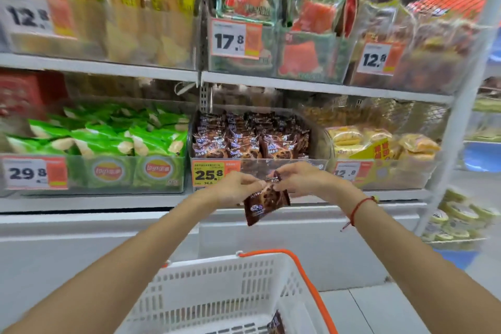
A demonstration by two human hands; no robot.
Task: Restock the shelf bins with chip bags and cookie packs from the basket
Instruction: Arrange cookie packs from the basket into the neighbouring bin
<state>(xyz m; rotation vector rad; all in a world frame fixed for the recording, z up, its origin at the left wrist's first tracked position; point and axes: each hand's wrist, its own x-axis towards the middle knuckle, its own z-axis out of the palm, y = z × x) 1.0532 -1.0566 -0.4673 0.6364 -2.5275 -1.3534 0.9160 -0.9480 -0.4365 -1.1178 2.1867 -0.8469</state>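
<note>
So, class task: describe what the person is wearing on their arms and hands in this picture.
Both forearms are bare, with no sleeves in view and no gloves. The right wrist carries a thin red string bracelet with a loose knotted end hanging down. The left hand and right hand show no rings or watch.

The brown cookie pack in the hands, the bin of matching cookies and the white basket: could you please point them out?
brown cookie pack (264,205), head view, lower front of the wrapper.
cookie bin (284,164), head view, clear front wall.
white basket (217,287), head view, slotted far wall.
</note>
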